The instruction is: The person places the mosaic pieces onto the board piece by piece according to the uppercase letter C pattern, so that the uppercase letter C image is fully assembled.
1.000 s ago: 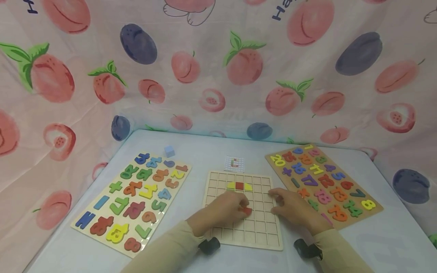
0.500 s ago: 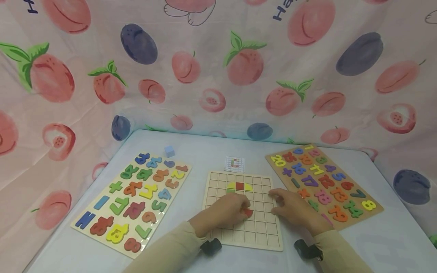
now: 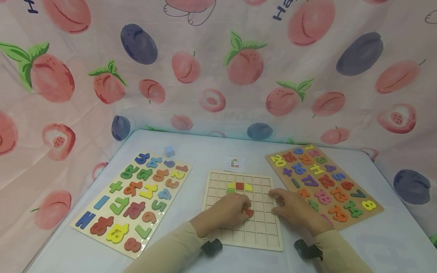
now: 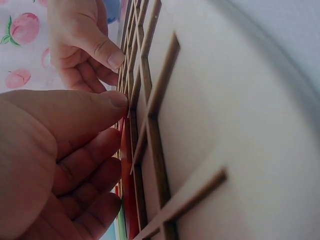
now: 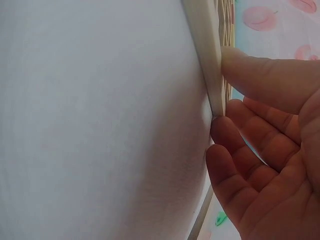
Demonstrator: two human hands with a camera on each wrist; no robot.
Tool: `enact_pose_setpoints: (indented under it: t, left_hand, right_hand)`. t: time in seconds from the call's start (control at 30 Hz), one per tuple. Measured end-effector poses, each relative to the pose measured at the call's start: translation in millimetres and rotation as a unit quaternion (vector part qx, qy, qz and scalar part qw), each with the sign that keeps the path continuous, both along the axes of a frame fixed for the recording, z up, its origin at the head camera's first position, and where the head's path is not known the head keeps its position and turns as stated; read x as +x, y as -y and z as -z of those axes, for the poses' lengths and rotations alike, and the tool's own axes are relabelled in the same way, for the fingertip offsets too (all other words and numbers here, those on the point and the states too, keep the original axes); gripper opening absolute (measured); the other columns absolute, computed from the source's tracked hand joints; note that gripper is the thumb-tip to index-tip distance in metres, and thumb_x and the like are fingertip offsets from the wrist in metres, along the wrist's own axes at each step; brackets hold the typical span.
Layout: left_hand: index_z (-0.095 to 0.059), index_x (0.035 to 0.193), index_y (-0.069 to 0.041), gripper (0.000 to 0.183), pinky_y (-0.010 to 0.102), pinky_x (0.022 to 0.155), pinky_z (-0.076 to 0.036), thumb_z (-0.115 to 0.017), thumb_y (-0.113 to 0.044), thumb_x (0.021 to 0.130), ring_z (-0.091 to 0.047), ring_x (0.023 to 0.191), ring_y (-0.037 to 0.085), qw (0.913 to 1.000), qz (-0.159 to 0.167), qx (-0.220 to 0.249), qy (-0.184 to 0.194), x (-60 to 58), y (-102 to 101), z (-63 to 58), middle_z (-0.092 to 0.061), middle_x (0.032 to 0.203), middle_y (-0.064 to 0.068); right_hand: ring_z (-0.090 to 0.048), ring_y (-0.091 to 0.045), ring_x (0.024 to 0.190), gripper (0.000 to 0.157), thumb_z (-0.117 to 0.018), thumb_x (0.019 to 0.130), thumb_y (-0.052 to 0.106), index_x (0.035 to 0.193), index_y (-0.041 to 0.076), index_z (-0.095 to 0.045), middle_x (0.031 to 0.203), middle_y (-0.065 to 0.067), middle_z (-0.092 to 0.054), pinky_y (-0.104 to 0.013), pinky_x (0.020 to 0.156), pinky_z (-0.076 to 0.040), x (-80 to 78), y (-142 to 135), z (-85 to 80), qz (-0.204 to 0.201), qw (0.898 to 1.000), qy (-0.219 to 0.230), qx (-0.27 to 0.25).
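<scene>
A wooden grid board (image 3: 256,239) lies in the middle of the table in the head view. My left hand (image 3: 229,209) is over its centre, thumb and fingers at a red piece (image 3: 250,213) low on the grid. The left wrist view has the thumb tip at the near end of red pieces (image 4: 129,200) along the board. At the board's right edge is my right hand (image 3: 290,206); its thumb lies on the rim and its fingers curl at the side. Farther up sit a red square (image 3: 239,186), two yellow pieces (image 3: 248,187) and a partly covered green one (image 3: 230,190).
A small pattern card (image 3: 234,163) lies behind the board. Number puzzle boards flank it, a pale one (image 3: 170,197) on the left and a brown one (image 3: 370,216) on the right. A light blue cube (image 3: 169,151) stands at the back left. A fruit-print curtain (image 3: 211,125) hangs behind.
My left hand has shifted slightly right and toward me with the red piece, showing more of the green piece. The right hand stays at the board's edge.
</scene>
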State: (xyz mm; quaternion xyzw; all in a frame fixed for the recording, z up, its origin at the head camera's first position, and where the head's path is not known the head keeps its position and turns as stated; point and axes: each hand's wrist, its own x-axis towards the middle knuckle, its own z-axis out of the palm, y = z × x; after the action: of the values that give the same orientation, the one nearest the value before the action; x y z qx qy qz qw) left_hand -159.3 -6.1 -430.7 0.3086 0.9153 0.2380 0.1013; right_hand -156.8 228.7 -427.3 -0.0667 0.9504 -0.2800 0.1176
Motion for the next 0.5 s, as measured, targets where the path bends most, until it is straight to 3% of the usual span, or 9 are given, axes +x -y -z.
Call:
enact_pose_setpoints:
  t: [0.5]
  left_hand:
    - [-0.070,0.116,-0.011,0.029,0.025,0.085,-0.051,-0.075,-0.024,0.090,-0.060,0.092,0.008,1.0000,0.000,-0.001,-0.004,-0.9,-0.4,2.1,-0.070,0.103,-0.003]
  right_hand:
    - [-0.060,-0.034,0.115,0.051,-0.075,0.084,0.015,0.133,0.010,-0.061,0.126,-0.015,-0.065,-0.054,0.094,-0.047,-0.4,-0.8,0.5,-0.005,1.000,-0.005,-0.001]
